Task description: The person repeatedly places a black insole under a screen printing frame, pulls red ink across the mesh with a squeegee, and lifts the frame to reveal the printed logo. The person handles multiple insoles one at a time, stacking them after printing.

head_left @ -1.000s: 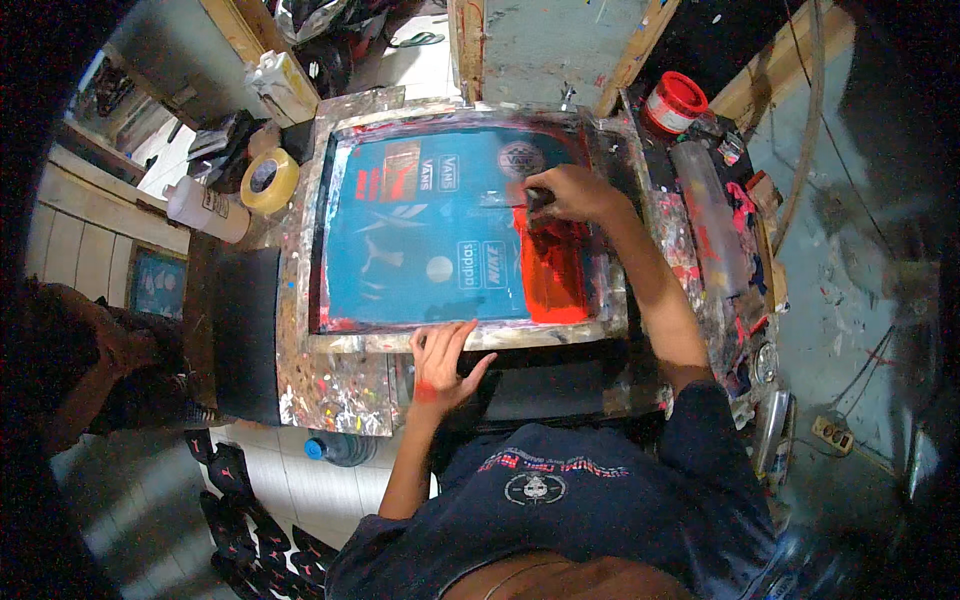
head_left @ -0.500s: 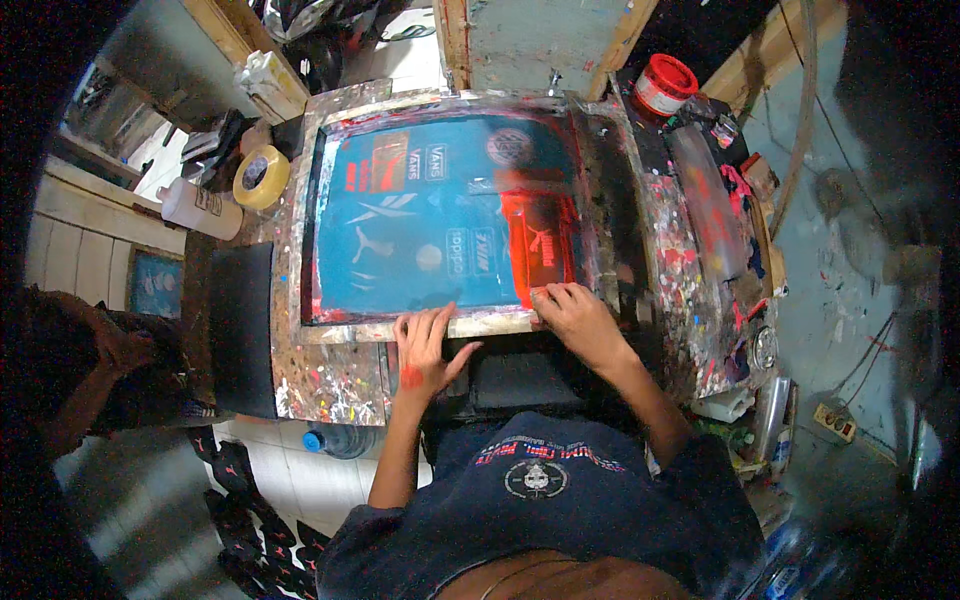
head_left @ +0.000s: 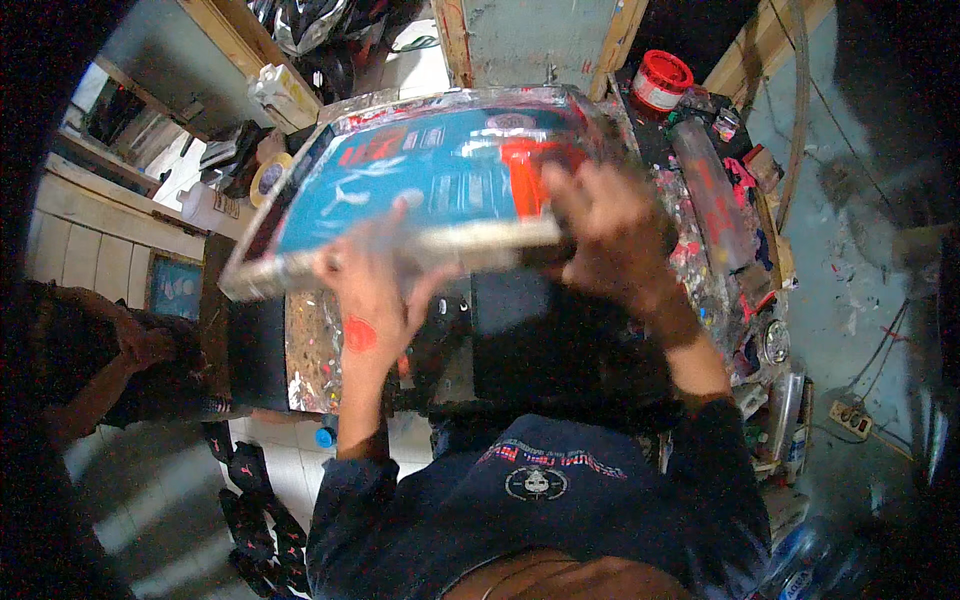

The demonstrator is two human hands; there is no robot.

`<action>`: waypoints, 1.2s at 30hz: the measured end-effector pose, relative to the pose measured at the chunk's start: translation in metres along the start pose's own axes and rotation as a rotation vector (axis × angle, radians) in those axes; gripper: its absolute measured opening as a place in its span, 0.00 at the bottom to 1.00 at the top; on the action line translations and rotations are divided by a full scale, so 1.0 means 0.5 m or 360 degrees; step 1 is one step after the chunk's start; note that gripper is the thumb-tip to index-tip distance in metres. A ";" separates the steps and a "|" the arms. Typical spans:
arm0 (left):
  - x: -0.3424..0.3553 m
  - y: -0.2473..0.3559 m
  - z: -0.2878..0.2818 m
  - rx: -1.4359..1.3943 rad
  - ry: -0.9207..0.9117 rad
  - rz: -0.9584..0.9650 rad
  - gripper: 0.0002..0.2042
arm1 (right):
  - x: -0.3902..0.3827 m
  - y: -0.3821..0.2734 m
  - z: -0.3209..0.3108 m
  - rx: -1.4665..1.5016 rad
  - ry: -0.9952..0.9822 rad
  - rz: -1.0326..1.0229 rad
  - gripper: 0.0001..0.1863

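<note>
A wooden-framed printing screen [head_left: 330,205] with teal mesh and pale designs is tilted, its near edge raised off the worktable. Wet red ink [head_left: 525,182] covers a patch on the mesh's right side. At the near rail, my left hand [head_left: 368,285] grips the frame, fingers over the rail and thumb out to the right; a red ink smear marks the back of this hand. My right hand [head_left: 625,235] is at the frame's near right corner, too blurred to show what its fingers do. Below the raised edge lies a dark flat surface [head_left: 540,320].
A red-lidded tub [head_left: 662,80] stands at the back right, near a long translucent, red-stained strip [head_left: 712,195]. At left are a tape roll [head_left: 268,180] and a white bottle [head_left: 208,208]. Another person's arms [head_left: 140,345] show at far left. Black printed pieces [head_left: 250,470] lie on the floor.
The screen's near edge has risen from the table, and the frame now tilts. My left hand has moved up and left with it; my right hand has moved up and right.
</note>
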State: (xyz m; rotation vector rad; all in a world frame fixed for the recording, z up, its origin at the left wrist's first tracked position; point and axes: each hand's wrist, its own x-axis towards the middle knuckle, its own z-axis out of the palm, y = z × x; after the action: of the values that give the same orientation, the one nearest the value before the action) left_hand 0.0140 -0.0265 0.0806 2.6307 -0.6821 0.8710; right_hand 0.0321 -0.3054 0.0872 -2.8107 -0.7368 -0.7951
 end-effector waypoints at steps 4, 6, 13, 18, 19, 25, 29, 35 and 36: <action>0.036 0.009 0.099 -0.0289 0.0743 0.0126 0.28 | 0.193 0.078 -0.110 0.0186 -0.0104 0.0083 0.46; 0.013 0.000 0.254 -0.0427 0.0038 -0.0072 0.26 | 0.279 0.120 -0.120 0.0343 -0.0430 0.0205 0.45; -0.094 -0.034 0.497 -0.0192 -0.0348 -0.0232 0.31 | 0.373 0.183 -0.157 0.0077 -0.0067 -0.0043 0.57; -0.091 -0.024 0.431 -0.0289 -0.0519 -0.0239 0.16 | 0.406 0.202 -0.151 0.0012 -0.0099 -0.0067 0.58; -0.087 -0.023 0.409 -0.0364 -0.0625 -0.0324 0.13 | 0.411 0.217 -0.144 -0.0015 -0.0033 -0.0085 0.57; -0.162 -0.318 0.138 0.0022 0.0074 -0.1086 0.17 | 0.420 0.203 -0.142 0.0172 0.0084 -0.0210 0.48; -0.294 -0.558 -0.017 0.1448 0.0156 -0.1229 0.38 | 0.425 0.230 -0.133 0.0163 -0.0023 -0.0086 0.46; -0.013 -0.190 0.221 -0.0211 0.0070 -0.0658 0.28 | 0.425 0.221 -0.168 0.0124 -0.0104 0.0013 0.43; -0.016 -0.104 0.322 -0.0345 0.0311 -0.0161 0.27 | 0.433 0.202 -0.150 0.0192 -0.0108 -0.0023 0.43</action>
State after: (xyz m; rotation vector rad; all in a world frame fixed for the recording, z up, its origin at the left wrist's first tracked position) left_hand 0.1130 -0.0448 -0.0556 2.3306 -0.5536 0.9507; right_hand 0.2077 -0.3212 0.2648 -2.7389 -0.7887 -0.6376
